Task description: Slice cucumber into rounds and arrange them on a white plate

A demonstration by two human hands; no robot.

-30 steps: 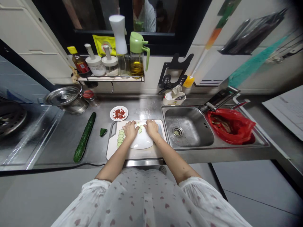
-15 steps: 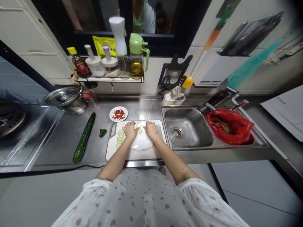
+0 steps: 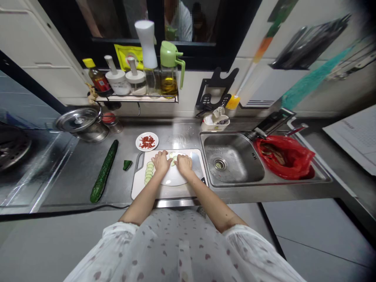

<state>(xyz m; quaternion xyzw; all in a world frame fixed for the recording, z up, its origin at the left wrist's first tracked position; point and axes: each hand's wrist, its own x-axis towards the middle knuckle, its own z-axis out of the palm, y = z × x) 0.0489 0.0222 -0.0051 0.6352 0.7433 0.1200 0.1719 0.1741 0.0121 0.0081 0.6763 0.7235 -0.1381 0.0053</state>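
Note:
A white plate (image 3: 173,178) rests on the cutting board (image 3: 139,188), with a few pale green cucumber slices (image 3: 174,158) near its far side. My left hand (image 3: 161,161) grips the plate's left rim, its thumb reaching inward toward the slices. Over the plate's right part, my right hand (image 3: 184,163) has its fingers bent and closed at a cucumber slice. An overlapping row of cucumber slices (image 3: 149,173) lies on the board left of the plate. To the right, a knife with a dark handle (image 3: 203,180) lies on the board, partly hidden by my right arm.
Left of the board are a whole cucumber (image 3: 105,171) and a cut cucumber end (image 3: 127,165). Behind it sits a small plate of chopped red pepper (image 3: 147,141). The sink (image 3: 235,160) adjoins on the right, beside a red plastic bag (image 3: 286,158). A lidded pot (image 3: 80,123) stands back left.
My right hand has shifted left, off the plate's right rim and over to the slices. More of the knife handle shows. My left hand stays where it was.

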